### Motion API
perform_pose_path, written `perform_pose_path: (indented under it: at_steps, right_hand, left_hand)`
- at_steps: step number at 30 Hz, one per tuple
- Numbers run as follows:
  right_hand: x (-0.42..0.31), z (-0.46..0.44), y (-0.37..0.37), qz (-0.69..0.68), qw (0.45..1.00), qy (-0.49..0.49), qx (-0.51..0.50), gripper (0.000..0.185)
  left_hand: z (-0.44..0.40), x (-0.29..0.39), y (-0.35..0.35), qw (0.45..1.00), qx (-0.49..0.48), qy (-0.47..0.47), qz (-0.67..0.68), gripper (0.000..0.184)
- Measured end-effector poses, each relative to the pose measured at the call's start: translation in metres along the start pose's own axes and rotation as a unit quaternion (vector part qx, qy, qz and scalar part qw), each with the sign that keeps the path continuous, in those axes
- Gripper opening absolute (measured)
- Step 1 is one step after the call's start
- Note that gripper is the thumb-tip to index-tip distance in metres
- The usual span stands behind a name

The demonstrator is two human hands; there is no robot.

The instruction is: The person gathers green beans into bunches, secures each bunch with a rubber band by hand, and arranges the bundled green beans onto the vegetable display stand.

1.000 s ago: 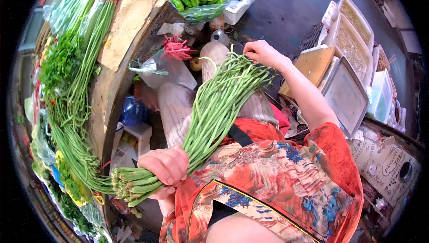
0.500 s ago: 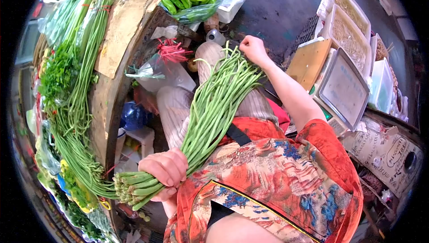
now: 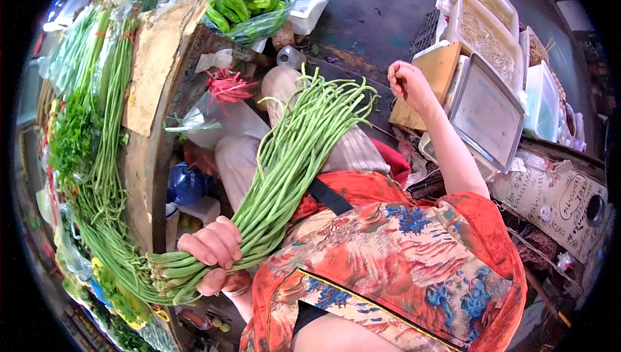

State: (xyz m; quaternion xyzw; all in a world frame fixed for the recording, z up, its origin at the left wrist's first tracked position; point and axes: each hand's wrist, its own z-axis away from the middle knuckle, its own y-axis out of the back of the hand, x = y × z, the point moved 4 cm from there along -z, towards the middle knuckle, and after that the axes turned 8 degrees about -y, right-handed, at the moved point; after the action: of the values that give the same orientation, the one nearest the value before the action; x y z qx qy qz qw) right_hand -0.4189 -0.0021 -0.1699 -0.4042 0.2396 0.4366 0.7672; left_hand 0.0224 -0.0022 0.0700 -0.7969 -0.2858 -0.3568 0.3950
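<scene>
A thick bundle of long green beans [image 3: 288, 151] lies diagonally across my lap, its stem ends at the lower left and its loose thin tips at the upper right. My left hand [image 3: 215, 252] is wrapped round the bundle near the stem ends. Raised to the right of the tips, apart from them, my right hand [image 3: 409, 85] has its fingers curled, and nothing shows in them. Pink-red ties [image 3: 228, 85] sit near my knee, by a clear plastic bag [image 3: 217, 119].
On the left, a wooden stall edge [image 3: 145, 164] holds cardboard [image 3: 158, 61], more long beans [image 3: 107, 235] and leafy greens [image 3: 72, 135]. Bagged green peppers [image 3: 249, 2] are at the top. To the right are a scale's metal tray [image 3: 488, 111] and white trays [image 3: 488, 41].
My right hand has moved away from the bean tips to the right, beside the wooden board. My left hand and the bundle's stem ends have shifted slightly left in view.
</scene>
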Motion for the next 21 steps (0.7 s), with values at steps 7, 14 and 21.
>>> perform_pose_path:
  at_steps: [7,14,21]
  right_hand:
    - [0.034,0.055,-0.037,0.185,0.977,-0.109,-0.003,0.014]
    - [0.045,0.065,-0.068,0.380,0.923,0.052,0.007,0.021]
    - [0.046,0.074,-0.080,0.492,0.863,0.115,0.009,0.020]
  left_hand:
    - [-0.002,-0.002,-0.003,1.000,0.022,-0.002,0.001,0.026]
    - [-0.002,-0.001,-0.006,1.000,-0.006,0.004,-0.001,0.026]
    - [-0.001,0.000,-0.005,1.000,-0.012,0.004,0.000,0.026]
